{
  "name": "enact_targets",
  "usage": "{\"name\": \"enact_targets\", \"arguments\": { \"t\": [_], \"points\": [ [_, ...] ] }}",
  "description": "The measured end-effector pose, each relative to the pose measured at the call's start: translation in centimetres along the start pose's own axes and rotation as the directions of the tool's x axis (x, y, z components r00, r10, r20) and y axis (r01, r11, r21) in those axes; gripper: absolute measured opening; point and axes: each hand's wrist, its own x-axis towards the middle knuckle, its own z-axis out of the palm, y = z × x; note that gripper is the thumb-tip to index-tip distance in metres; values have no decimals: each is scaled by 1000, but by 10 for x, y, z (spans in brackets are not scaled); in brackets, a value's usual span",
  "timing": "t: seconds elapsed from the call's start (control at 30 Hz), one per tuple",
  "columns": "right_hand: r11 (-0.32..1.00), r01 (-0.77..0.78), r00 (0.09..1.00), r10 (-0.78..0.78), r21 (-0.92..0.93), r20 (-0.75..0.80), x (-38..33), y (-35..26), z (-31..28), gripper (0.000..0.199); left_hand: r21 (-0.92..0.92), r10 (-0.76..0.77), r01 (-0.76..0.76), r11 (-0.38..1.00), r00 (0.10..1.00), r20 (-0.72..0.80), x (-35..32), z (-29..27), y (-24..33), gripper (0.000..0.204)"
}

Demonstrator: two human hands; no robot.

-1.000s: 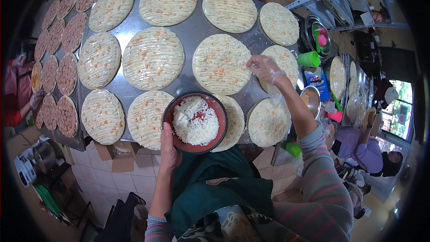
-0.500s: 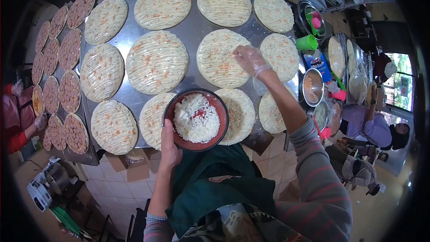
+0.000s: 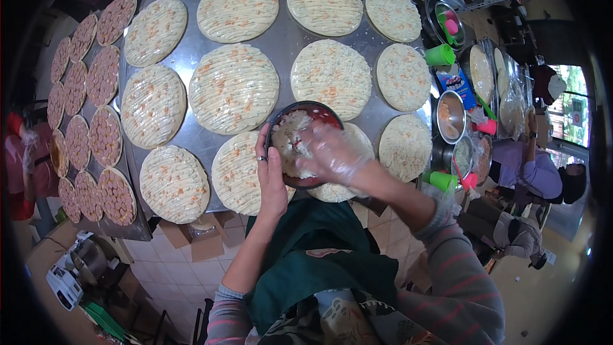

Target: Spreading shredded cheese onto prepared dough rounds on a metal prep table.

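My left hand (image 3: 272, 176), bare with a ring on one finger, grips the near-left side of a round bowl (image 3: 322, 112) with a red inside and dark rim. White crumbly shreds, like grated cheese (image 3: 287, 135), lie in it. My right hand (image 3: 335, 156), in a clear plastic glove, is over and partly inside the bowl at its right; its fingers are smeared by motion. Beyond the bowl lies a round pizza base (image 3: 331, 76) sprinkled with white and orange shreds. The bowl partly covers another pizza base (image 3: 354, 144) below it.
More pizza bases with creamy stripes (image 3: 233, 86) fill the metal table (image 3: 172, 57). Pizzas topped with pinkish slices (image 3: 105, 137) lie at left, near another person's gloved hand (image 3: 30, 147). At right are a metal bowl (image 3: 450, 105), a green cup (image 3: 440, 55) and other people.
My right hand has come back from the pizza base into the bowl. The bowl has shifted slightly up and to the right in my left hand.
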Motion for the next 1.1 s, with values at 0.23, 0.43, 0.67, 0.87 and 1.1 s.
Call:
{"name": "enact_targets", "arguments": {
  "t": [0.23,0.43,0.67,0.87,1.1],
  "points": [
    [957,-113,916,-3,267,401,13,7,16,33,-135,-127,125,983,992,-1,0,1,-16,51],
    [540,-346,921,38,767,389,26,30,-13,20,-58,-146,151,987,985,89,22,-14,-27,51],
    [537,-364,930,250,761,268,37,100,-46,19,-210,-263,260,942,965,14,15,-30,-16,51],
    [900,-260,945,311,350,-98,30,179,-11,15,-178,-282,278,944,959,5,-1,-54,0,55],
    [922,-309,885,368,232,-285,-5,202,-1,14,-231,-305,303,925,952,27,-12,-53,19,51]
  ]
}}
